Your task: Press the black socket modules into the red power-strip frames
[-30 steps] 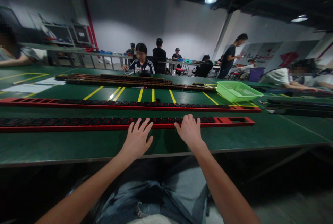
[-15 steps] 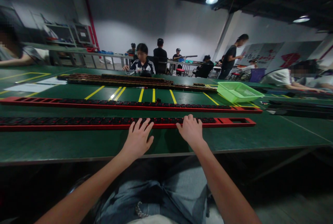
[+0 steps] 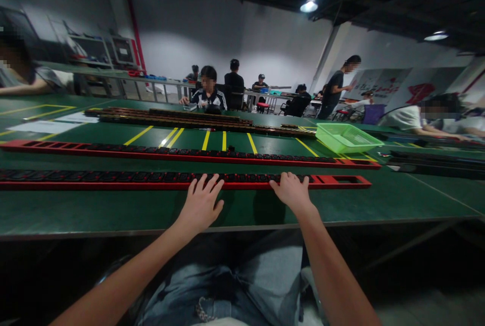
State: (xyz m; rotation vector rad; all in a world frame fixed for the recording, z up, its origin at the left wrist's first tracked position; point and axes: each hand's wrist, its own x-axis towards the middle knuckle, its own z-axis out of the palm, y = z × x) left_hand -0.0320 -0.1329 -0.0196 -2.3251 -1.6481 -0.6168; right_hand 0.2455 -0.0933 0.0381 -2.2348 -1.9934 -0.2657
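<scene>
A long red strip (image 3: pixel 341 181) fitted with a row of black square pieces lies across the green table in front of me. My left hand (image 3: pixel 202 202) rests with spread fingers on its near edge, fingertips over the black pieces. Farther right, my right hand (image 3: pixel 293 192) touches the same strip close to the end of the row, its fingers apart and partly bent over the pieces. Neither hand is wrapped round anything. A second red strip (image 3: pixel 242 155) with similar black pieces lies parallel just behind, a small black piece standing up from it.
Behind the strips stand a light green basket (image 3: pixel 348 136) and a stack of long brown bars (image 3: pixel 170 116). White papers (image 3: pixel 45 126) lie at left, dark long bars (image 3: pixel 435 161) at right. Yellow tape lines mark the green table (image 3: pixel 113 210). Other people sit around it.
My right hand has slid to the right along the near red strip. The left hand has stayed in nearly the same place.
</scene>
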